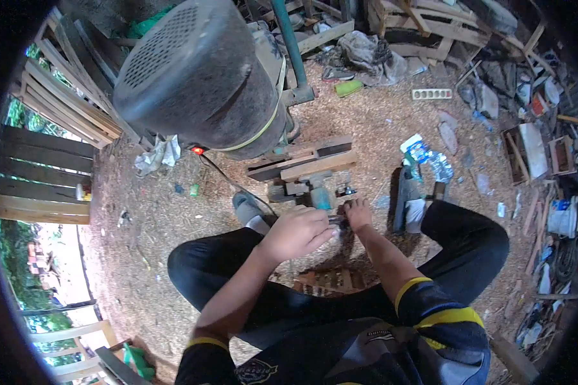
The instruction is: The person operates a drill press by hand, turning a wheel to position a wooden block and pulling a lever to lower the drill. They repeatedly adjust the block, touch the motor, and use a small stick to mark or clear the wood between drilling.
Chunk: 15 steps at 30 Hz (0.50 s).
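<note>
My left hand (298, 232) is curled with its fingers closed around a small dark object (338, 221) held between my knees. My right hand (358, 213) touches the same object from the right, its fingers bent down onto it. What the object is cannot be told. Just beyond my hands stands the base of a machine (305, 168) with wooden blocks on it and a teal metal part (321, 196) below. A large dark grey motor housing (202, 77) with a perforated end looms over the upper left.
I sit on a low wooden stool (327, 281) on ground covered in sawdust (379, 122). A teal post (292, 45) rises behind the motor. Pallets (64, 90) stand left, plastic bottles (430, 160) lie right, and scrap wood and clutter (539, 147) fill the right edge.
</note>
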Each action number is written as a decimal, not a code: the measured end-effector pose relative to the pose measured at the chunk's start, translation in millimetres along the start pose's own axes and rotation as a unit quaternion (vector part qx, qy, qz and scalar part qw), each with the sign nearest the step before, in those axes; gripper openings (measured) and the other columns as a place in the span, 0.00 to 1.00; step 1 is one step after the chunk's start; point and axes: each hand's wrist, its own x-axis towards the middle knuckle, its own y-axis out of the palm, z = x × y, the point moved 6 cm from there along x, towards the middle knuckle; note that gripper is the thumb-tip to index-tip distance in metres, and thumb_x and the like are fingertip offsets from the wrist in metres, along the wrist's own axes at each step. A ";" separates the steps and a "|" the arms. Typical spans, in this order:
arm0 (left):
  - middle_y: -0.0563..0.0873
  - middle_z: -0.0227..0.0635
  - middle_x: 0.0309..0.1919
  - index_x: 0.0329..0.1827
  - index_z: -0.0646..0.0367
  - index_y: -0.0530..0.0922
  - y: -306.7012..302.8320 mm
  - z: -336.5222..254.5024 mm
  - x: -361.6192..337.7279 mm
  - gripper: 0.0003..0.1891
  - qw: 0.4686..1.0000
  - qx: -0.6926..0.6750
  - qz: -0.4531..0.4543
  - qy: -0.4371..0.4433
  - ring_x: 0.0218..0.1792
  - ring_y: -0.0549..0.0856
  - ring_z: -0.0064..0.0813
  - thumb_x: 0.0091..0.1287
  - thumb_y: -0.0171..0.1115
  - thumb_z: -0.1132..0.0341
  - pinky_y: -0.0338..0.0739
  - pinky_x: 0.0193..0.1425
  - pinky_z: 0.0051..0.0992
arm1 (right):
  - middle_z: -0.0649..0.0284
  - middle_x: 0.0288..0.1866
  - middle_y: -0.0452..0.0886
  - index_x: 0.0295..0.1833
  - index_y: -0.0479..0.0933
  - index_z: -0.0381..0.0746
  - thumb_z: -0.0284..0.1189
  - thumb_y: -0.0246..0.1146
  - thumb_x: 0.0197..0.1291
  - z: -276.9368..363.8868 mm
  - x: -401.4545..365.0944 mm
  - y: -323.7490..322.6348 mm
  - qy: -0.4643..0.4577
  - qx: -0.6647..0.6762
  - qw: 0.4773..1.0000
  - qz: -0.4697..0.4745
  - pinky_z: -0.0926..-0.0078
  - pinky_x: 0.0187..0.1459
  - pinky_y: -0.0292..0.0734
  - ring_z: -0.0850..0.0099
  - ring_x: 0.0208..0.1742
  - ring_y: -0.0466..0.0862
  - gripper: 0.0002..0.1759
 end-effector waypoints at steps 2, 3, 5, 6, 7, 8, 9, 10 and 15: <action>0.85 0.40 0.36 0.41 0.58 0.84 1.9 -10.5 8.5 0.12 0.998 0.024 0.058 0.015 0.39 0.86 0.47 0.75 0.62 0.59 0.79 0.46 0.46 | 0.56 0.63 0.82 0.62 0.80 0.45 0.33 0.56 0.72 -10.0 -7.9 -9.7 -0.025 -0.028 0.999 0.039 0.54 0.66 0.70 0.57 0.66 0.79 0.17; 0.87 0.44 0.40 0.47 0.57 0.86 15.2 -4.7 7.2 0.17 0.993 0.018 0.113 -0.008 0.44 0.87 0.51 0.76 0.60 0.51 0.80 0.49 0.49 | 0.56 0.64 0.82 0.63 0.80 0.45 0.33 0.55 0.72 -15.0 -10.0 -18.1 -0.035 -0.034 0.996 0.068 0.54 0.66 0.70 0.56 0.66 0.80 0.17; 0.88 0.47 0.43 0.51 0.58 0.85 36.4 6.6 -4.5 0.21 0.972 0.068 0.216 -0.070 0.46 0.88 0.52 0.75 0.61 0.48 0.82 0.51 0.49 | 0.56 0.62 0.86 0.60 0.83 0.45 0.34 0.54 0.74 -28.8 -14.7 -35.7 -0.049 -0.030 0.993 0.099 0.53 0.66 0.72 0.56 0.66 0.82 0.17; 0.89 0.48 0.44 0.53 0.59 0.85 44.5 8.6 -10.9 0.23 0.954 0.090 0.268 -0.103 0.47 0.89 0.52 0.74 0.62 0.46 0.82 0.52 0.49 | 0.58 0.59 0.87 0.59 0.84 0.47 0.33 0.54 0.74 -39.9 -17.9 -51.8 -0.066 -0.062 0.991 0.100 0.52 0.64 0.72 0.58 0.63 0.84 0.16; 0.90 0.51 0.46 0.54 0.60 0.86 41.3 4.9 -11.3 0.27 0.925 0.081 0.339 -0.150 0.49 0.89 0.54 0.71 0.63 0.42 0.84 0.53 0.50 | 0.60 0.55 0.88 0.57 0.84 0.48 0.33 0.54 0.73 -50.1 -19.0 -69.2 -0.083 -0.093 0.987 0.101 0.50 0.62 0.72 0.59 0.60 0.86 0.15; 0.90 0.51 0.46 0.53 0.61 0.87 39.0 3.7 -8.9 0.27 0.918 0.096 0.353 -0.152 0.48 0.89 0.54 0.71 0.63 0.42 0.84 0.53 0.50 | 0.61 0.52 0.89 0.55 0.85 0.49 0.32 0.54 0.73 -59.7 -20.1 -86.4 -0.100 -0.124 0.982 0.103 0.49 0.61 0.73 0.61 0.56 0.87 0.15; 0.91 0.51 0.45 0.52 0.61 0.87 39.0 2.8 -8.1 0.27 0.911 0.110 0.367 -0.155 0.48 0.90 0.54 0.70 0.64 0.42 0.84 0.53 0.50 | 0.61 0.46 0.90 0.50 0.87 0.50 0.32 0.57 0.71 -70.9 -22.8 -110.2 -0.095 -0.120 0.987 0.040 0.51 0.58 0.73 0.61 0.52 0.89 0.13; 0.91 0.51 0.45 0.51 0.61 0.88 39.2 1.0 -8.8 0.27 0.902 0.124 0.383 -0.157 0.47 0.90 0.54 0.70 0.64 0.42 0.84 0.52 0.50 | 0.59 0.46 0.88 0.48 0.87 0.51 0.33 0.60 0.68 -76.1 -29.4 -152.6 -0.081 -0.142 0.986 0.024 0.52 0.56 0.73 0.61 0.53 0.88 0.10; 0.90 0.48 0.39 0.43 0.60 0.87 28.2 -19.3 -5.5 0.23 0.950 0.085 0.290 -0.084 0.45 0.90 0.53 0.68 0.67 0.45 0.84 0.50 0.50 | 0.57 0.37 0.84 0.40 0.88 0.46 0.36 0.70 0.62 -98.7 -45.9 -314.5 -0.054 0.079 0.981 -0.167 0.53 0.51 0.76 0.55 0.47 0.83 0.07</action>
